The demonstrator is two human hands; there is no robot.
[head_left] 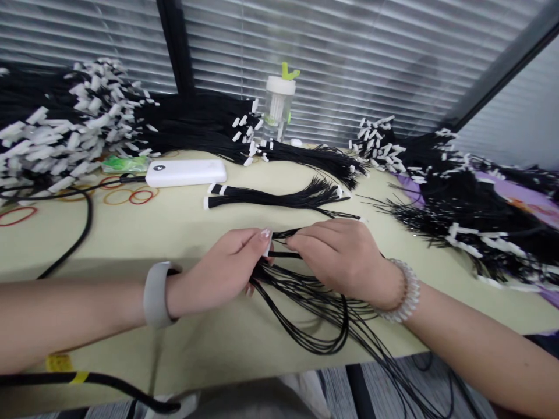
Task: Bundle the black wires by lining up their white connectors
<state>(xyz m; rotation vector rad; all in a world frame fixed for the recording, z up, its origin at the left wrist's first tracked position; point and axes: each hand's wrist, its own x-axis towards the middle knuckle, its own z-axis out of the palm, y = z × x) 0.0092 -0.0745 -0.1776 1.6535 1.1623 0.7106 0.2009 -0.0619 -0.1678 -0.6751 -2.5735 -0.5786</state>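
Observation:
A bundle of thin black wires (305, 317) loops below my hands and trails over the table's front edge on the right. My left hand (231, 265) is closed around one end of it, with a bit of white showing by the thumb. Just to the right, my right hand (340, 256) has its fingers curled over wires of the same bundle; its fingertips are partly hidden. Behind my hands lie short black wire bundles (266, 198) with white connectors at their left ends.
Large heaps of black wires with white connectors (87, 128) fill the back left; another heap (480, 215) lies at right on purple material. A white power bank (187, 173), rubber bands (142, 196) and a clear bottle (278, 107) stand or lie at the back. A thick black cable (122, 384) crosses front left.

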